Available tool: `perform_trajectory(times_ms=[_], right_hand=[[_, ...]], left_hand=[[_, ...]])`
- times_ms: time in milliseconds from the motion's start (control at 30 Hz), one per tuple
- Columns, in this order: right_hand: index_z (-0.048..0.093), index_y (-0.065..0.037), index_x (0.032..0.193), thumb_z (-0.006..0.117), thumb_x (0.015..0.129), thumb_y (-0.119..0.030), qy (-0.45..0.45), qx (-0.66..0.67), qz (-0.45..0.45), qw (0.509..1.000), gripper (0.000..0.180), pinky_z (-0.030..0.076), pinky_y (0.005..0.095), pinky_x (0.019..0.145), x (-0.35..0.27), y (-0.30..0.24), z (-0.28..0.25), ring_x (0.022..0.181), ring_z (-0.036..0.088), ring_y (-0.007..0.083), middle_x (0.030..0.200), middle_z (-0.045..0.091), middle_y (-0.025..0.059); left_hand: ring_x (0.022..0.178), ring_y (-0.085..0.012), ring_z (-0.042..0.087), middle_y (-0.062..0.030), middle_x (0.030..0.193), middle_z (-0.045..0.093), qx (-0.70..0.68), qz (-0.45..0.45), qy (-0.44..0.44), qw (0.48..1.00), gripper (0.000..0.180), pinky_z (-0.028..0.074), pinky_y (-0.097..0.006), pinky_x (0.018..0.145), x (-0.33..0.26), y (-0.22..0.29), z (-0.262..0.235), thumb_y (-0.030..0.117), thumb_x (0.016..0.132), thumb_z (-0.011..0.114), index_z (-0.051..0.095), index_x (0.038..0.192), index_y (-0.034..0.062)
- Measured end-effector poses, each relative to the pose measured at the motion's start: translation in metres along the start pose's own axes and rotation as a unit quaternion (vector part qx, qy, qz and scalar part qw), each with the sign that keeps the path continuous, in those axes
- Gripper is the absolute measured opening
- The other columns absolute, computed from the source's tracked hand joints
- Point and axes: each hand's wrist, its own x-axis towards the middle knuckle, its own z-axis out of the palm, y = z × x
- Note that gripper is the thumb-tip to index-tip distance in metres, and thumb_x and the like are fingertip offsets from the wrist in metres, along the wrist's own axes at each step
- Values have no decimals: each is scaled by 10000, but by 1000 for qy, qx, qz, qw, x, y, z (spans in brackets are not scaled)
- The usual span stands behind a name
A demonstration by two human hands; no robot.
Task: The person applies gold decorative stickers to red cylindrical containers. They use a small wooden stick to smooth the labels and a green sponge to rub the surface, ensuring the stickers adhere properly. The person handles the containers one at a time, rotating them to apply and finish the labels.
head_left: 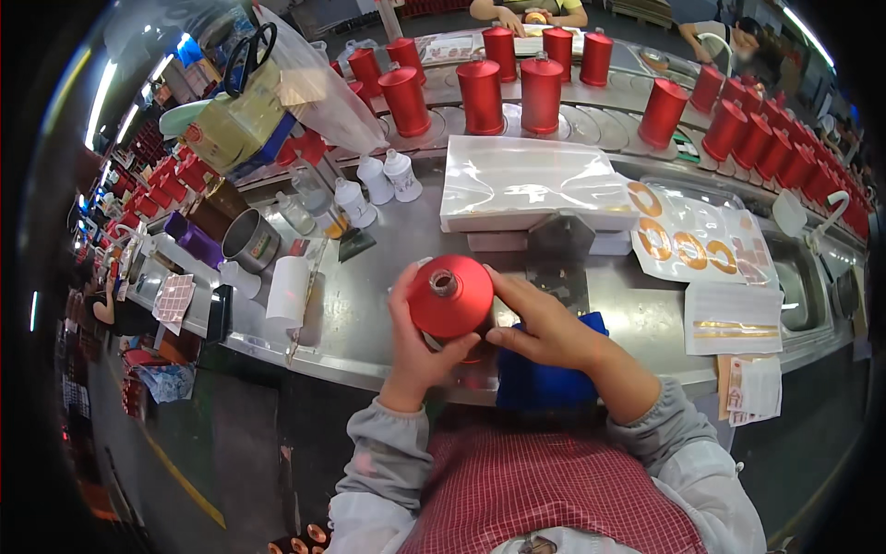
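A red bottle [454, 300] with a sloping shoulder and a bare, uncapped neck stands upright between my two hands, near the front edge of the metal table. My left hand [415, 337] wraps its left side, thumb across the near face. On the other side my right hand [540, 319] presses against it, with the thumb low and the fingers along the far right. The bottle's lower part is mostly hidden below its shoulder. Under my right wrist lies a blue cloth [549, 374]. A dark block [561, 242] sits just beyond.
A stack of glossy sheets [531, 185] lies ahead, with gold-ring sticker sheets [688, 240] to its right. Several white small bottles [377, 180], a metal cup [251, 240] and a paper roll [288, 288] stand left. Red bottles [484, 97] line the conveyor; a co-worker's hands [526, 17] are beyond.
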Motion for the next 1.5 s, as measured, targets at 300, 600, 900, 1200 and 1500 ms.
perform_trajectory(times_ms=[300,600,900,1200,1500], right_hand=[[319,36,1455,556,980,-285,-42,229,115,966,620,446,365,985,6,1,4,1190,556,293,1343,517,228],[313,52,1451,474,1014,-365,-68,202,126,969,626,378,336,1058,11,2,1,1280,498,302,1418,461,239],[240,81,1454,738,809,-184,-34,44,-7,998,857,430,384,1003,10,7,3,1186,539,389,1302,509,297],[166,38,1493,783,743,-154,8,-85,28,996,991,425,437,991,-7,-13,1,1186,480,425,1320,454,269],[240,47,1473,667,891,-348,19,51,63,997,823,323,416,1101,-3,-17,3,1338,390,392,1436,389,277]], left_hand=[[907,-272,671,-175,1068,634,-485,-424,42,764,601,581,-390,786,54,10,-13,526,968,446,496,1262,4],[897,-270,681,-166,1057,642,-469,-411,25,782,645,589,-397,787,45,17,-7,581,974,376,515,1261,21],[1176,-232,506,-130,1293,463,-199,-78,116,970,813,433,-369,1003,21,11,-2,342,841,701,239,1438,43],[1275,-294,420,-195,1397,311,46,2,110,993,1069,369,-418,1057,-39,6,32,283,780,807,47,1470,-14],[1343,-353,344,-238,1461,254,-19,18,83,996,843,274,-462,1122,-70,42,26,-28,802,536,27,1473,-40]])
